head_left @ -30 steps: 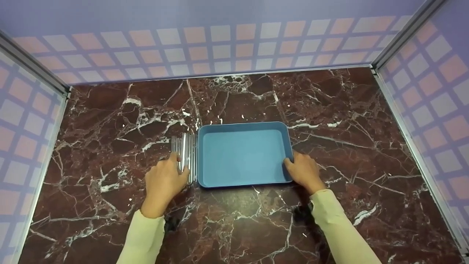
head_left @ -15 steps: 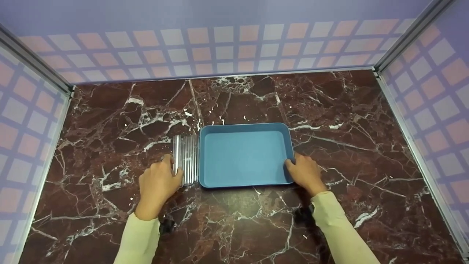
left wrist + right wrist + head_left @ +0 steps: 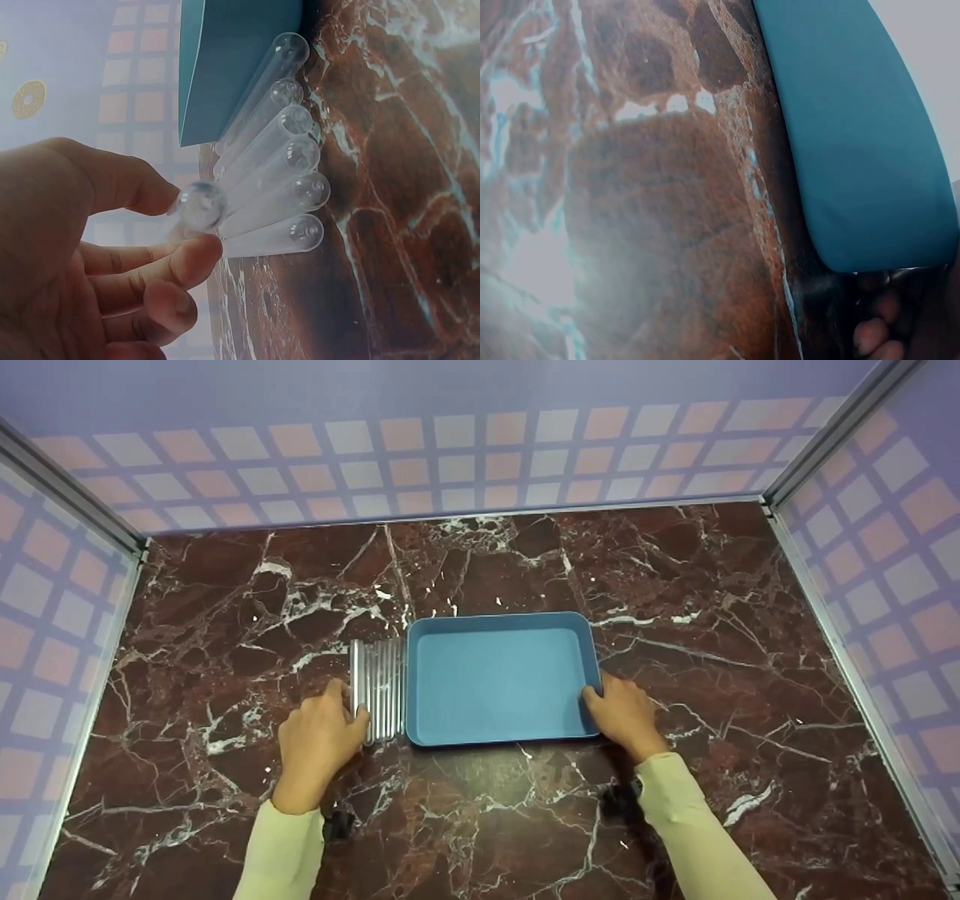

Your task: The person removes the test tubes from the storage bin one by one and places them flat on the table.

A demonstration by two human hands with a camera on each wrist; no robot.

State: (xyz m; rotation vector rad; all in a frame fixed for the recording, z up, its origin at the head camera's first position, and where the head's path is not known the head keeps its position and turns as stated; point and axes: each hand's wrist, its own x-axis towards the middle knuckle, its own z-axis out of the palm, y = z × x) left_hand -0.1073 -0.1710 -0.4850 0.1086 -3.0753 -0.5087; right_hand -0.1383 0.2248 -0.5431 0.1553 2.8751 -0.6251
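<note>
My left hand [image 3: 316,739] pinches a clear test tube [image 3: 201,205] between thumb and fingers, its rounded end facing the left wrist camera. To the right of it, several more clear test tubes [image 3: 386,690] lie side by side on the tabletop, against the left side of a blue tray [image 3: 502,682]. In the left wrist view the held tube overlaps this row [image 3: 296,154]. My right hand [image 3: 624,712] grips the tray's right side, thumb over the rim on the inside; its other fingers are mostly hidden behind the wall. Nothing lies in the tray.
The tabletop [image 3: 480,825] is dark red marble with white veins. Checked panels stand at the back [image 3: 457,457], left [image 3: 45,585] and right [image 3: 885,532], meeting it along metal edge strips.
My left hand has moved left with the pinched tube, from over the row to its left end. The right hand and the tray have stayed in place.
</note>
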